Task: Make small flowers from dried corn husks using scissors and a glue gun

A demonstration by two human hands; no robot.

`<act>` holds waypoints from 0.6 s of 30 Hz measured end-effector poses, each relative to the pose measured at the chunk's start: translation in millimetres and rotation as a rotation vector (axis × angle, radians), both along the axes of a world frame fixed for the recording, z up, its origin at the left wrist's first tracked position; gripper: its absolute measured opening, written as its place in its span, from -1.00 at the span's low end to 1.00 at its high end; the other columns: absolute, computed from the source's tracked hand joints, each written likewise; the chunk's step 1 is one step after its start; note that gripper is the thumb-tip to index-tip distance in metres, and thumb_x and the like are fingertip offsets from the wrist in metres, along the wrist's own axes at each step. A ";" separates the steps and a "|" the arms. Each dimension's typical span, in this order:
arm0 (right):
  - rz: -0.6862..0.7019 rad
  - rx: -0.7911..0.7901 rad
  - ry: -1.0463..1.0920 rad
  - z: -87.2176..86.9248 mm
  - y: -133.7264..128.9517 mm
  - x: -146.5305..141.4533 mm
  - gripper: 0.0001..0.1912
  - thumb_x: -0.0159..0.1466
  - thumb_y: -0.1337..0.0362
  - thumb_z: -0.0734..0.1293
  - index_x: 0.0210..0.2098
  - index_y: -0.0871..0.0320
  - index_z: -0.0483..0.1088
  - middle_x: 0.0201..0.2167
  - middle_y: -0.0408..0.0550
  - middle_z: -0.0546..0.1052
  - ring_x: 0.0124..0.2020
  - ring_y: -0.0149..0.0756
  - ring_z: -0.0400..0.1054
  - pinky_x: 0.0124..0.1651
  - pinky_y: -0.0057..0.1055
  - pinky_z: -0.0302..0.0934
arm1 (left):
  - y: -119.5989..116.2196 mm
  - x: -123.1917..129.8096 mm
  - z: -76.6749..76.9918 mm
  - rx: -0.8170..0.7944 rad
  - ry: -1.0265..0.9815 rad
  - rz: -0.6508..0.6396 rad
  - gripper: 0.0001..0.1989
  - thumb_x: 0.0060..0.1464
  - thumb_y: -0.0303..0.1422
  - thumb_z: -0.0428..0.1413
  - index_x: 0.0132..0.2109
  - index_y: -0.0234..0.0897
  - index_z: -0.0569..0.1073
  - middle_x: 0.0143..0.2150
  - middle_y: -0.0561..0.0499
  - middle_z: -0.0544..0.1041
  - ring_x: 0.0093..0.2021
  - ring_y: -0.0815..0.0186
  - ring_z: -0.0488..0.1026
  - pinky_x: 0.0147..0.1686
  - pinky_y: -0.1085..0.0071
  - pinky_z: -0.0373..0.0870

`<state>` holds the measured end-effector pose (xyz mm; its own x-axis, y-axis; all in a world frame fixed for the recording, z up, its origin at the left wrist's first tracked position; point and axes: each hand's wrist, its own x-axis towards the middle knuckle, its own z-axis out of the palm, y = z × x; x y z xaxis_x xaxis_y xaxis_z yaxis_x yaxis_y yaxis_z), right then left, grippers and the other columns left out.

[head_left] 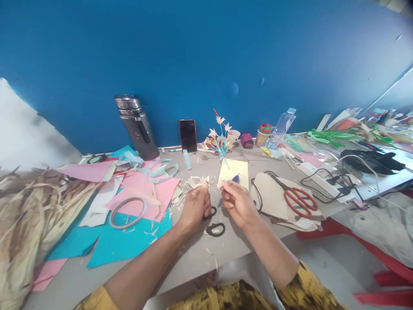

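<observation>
Two bare hands work over the middle of the table's front half.
The left hand (195, 207) pinches a pale, petal-like piece (208, 181); the right hand (238, 204) has thumb and finger closed beside the yellow paper (232, 171), anything between them too small to tell. Black scissor handles (216, 229) lie between the wrists, toward the front edge; pale flowers (220, 134) stand near the back edge.

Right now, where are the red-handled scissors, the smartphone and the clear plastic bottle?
Red-handled scissors (289, 190), head view: where handles meet blades.
Smartphone (187, 135), head view: middle of the dark screen.
Clear plastic bottle (282, 128), head view: side of its body.
</observation>
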<state>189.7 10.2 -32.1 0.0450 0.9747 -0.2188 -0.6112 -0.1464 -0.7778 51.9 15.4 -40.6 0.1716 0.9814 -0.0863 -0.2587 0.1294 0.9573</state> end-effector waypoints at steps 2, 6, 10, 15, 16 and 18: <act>0.001 -0.005 -0.005 -0.5 -0.6 -0.7 -0.63 -0.12 0.19 0.63 -0.45 0.21 0.48 -0.45 -0.18 0.40 -0.55 -0.59 0.06 -0.64 -0.66 -0.17 | 0.8 -2.1 2.7 0.047 0.029 0.051 -0.59 0.09 -0.07 0.19 -0.51 -0.26 0.31 -0.64 0.13 0.30 -0.64 0.46 0.22 -0.59 0.49 0.15; 0.002 -0.013 -0.055 -1.0 -1.7 -3.0 -0.63 -0.14 0.15 0.63 -0.46 0.21 0.49 -0.48 -0.17 0.39 -0.55 -0.57 0.04 -0.62 -0.63 -0.19 | 1.8 -5.9 10.3 0.068 0.027 0.009 -0.75 -0.05 -0.20 0.29 -0.34 -0.29 0.48 -0.55 0.12 0.38 -0.55 0.46 0.25 -0.51 0.51 0.18; 0.012 0.015 -0.159 -2.9 -2.4 -4.8 -0.68 -0.08 0.13 0.60 -0.47 0.20 0.52 -0.52 -0.19 0.33 -0.54 -0.54 0.01 -0.60 -0.60 -0.22 | -0.1 -5.2 15.6 0.036 0.048 -0.004 -0.76 -0.12 -0.23 0.30 -0.40 -0.31 0.49 -0.60 0.13 0.34 -0.58 0.47 0.19 -0.53 0.51 0.12; 0.005 0.026 -0.222 -2.5 -3.7 -8.2 -0.69 -0.07 0.10 0.58 -0.49 0.19 0.53 -0.59 -0.23 0.23 -0.54 -0.52 -0.02 -0.59 -0.57 -0.24 | -0.2 -4.0 14.6 0.033 0.068 0.047 -0.80 -0.13 -0.26 0.29 -0.42 -0.31 0.50 -0.62 0.12 0.34 -0.58 0.47 0.17 -0.52 0.50 0.10; 0.002 0.021 -0.229 -2.1 -3.9 -9.3 -0.69 -0.08 0.10 0.59 -0.50 0.19 0.53 -0.60 -0.24 0.22 -0.55 -0.53 -0.03 -0.59 -0.57 -0.24 | 0.5 -4.2 13.1 0.031 0.064 0.053 -0.80 -0.12 -0.26 0.28 -0.43 -0.31 0.49 -0.63 0.13 0.33 -0.58 0.47 0.17 -0.52 0.50 0.10; -0.015 0.005 -0.236 -1.5 -4.1 -11.7 -0.67 -0.10 0.09 0.59 -0.51 0.19 0.53 -0.62 -0.25 0.20 -0.56 -0.53 -0.03 -0.59 -0.57 -0.23 | 2.1 -4.9 9.3 0.019 0.050 0.061 -0.80 -0.12 -0.27 0.28 -0.45 -0.30 0.48 -0.65 0.13 0.31 -0.58 0.47 0.17 -0.52 0.50 0.10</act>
<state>178.1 6.1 -33.6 0.1088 0.9745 -0.1961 -0.4141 -0.1349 -0.9002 47.1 17.5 -31.3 0.1078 0.9914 -0.0745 -0.2177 0.0966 0.9712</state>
